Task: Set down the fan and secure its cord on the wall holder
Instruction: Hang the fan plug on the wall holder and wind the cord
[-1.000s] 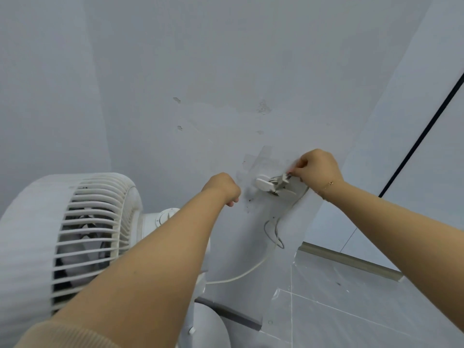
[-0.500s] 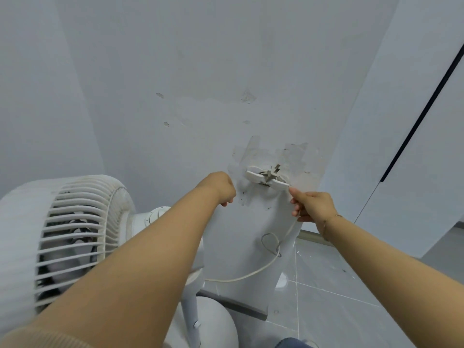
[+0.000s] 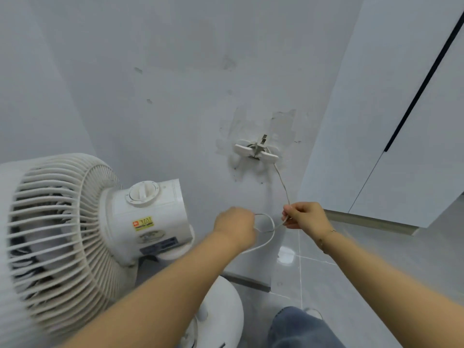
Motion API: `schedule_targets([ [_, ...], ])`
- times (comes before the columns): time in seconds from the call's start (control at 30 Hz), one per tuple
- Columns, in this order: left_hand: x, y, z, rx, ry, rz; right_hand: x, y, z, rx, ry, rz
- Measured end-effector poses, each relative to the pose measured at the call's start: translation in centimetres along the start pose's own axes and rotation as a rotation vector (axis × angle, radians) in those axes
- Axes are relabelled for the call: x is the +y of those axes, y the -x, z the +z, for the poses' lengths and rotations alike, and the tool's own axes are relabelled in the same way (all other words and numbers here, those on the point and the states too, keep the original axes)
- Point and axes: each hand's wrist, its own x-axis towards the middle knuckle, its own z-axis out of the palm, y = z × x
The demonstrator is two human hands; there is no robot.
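Note:
A white fan [image 3: 82, 237] stands at the left on its round base [image 3: 221, 312], grille toward me, a dial on top of its motor housing. The white wall holder [image 3: 256, 150] is fixed to the grey wall, with the cord wound on it. The thin white cord [image 3: 282, 183] runs down from the holder to my right hand [image 3: 305, 216], which pinches it. A loop of the same cord hangs between both hands. My left hand [image 3: 236, 226] grips the loop's left end, fingers curled, about level with the right hand.
A white cabinet door [image 3: 391, 121] with a dark vertical handle strip stands at the right. Grey glossy floor tiles [image 3: 351, 267] lie below. My jeans-clad knee [image 3: 298, 327] shows at the bottom. The wall around the holder has scuffed, patched paint.
Both hands have dropped from the holder's height to well below it. The right hand slid down the cord, and the left now grips the cord loop. The fan's housing has come into view.

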Motion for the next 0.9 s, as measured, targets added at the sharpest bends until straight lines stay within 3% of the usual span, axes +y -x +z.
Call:
schedule_targets([
  [0.17, -0.9, 0.1, 6.2, -0.227, 0.181, -0.070, 1.6, 0.6, 0.8, -0.016, -0.001, 0.030],
  [0.37, -0.6, 0.6, 11.5, -0.257, 0.342, -0.061, 4.4, 1.5, 1.9, 0.057, -0.042, 0.024],
  [0.6, -3.1, -1.3, 14.5, -0.502, 0.250, -0.413, 5.2, 1.4, 3.0, 0.096, -0.014, -0.001],
  [0.67, -4.6, -1.8, 15.1, -0.474, 0.294, -0.532, 5.5, 1.2, 2.7, 0.139, 0.006, -0.019],
  [0.77, -6.3, -3.3, 14.9, -0.297, 0.396, -0.633, 6.0, 0.8, 2.2, 0.209, 0.107, -0.071],
  [0.9, -6.9, -4.4, 13.4, -0.080, 0.708, -0.723, 5.8, 0.4, 1.7, 0.266, 0.141, -0.066],
])
